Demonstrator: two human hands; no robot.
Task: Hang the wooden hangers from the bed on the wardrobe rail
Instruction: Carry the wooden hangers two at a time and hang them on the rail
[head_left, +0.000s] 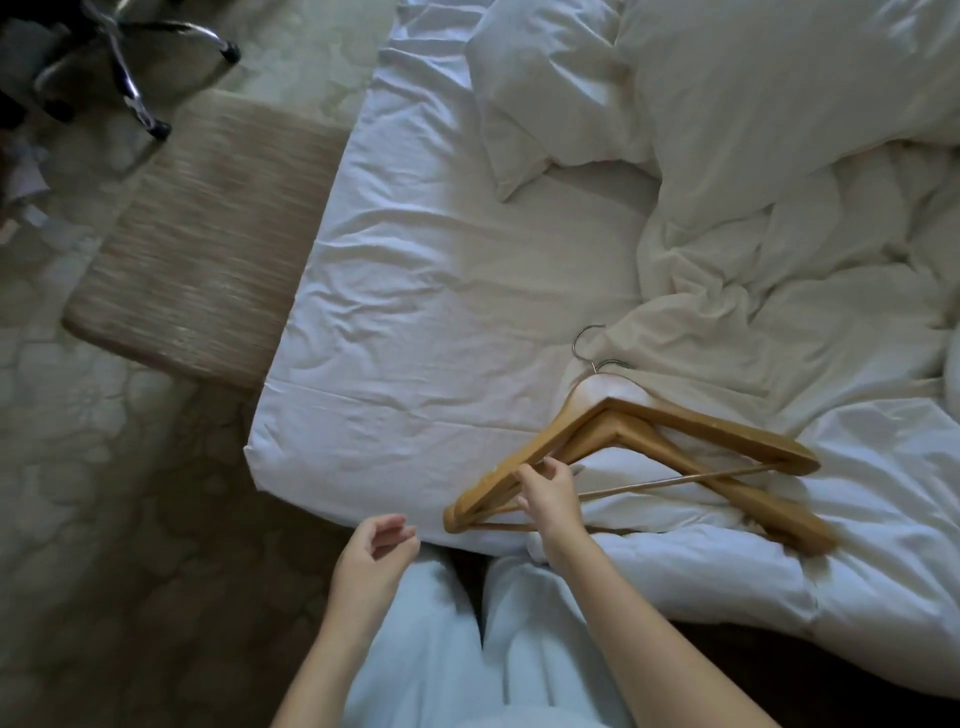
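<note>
The right hand had its grip spread over the near arm of the wooden hangers, fingertips touching the wood, not yet closed round it. The left hand hung beside it with a loose, empty grip, off the mattress edge. The hangers lay stacked near the corner of the bed, their metal hooks tucked against the rumpled duvet. An upholstered bench stood alongside.

I see open sheet left of the hangers, an easy way in. The rumpled duvet crowds their hooks and far side; my right hand covers the near arm.
</note>
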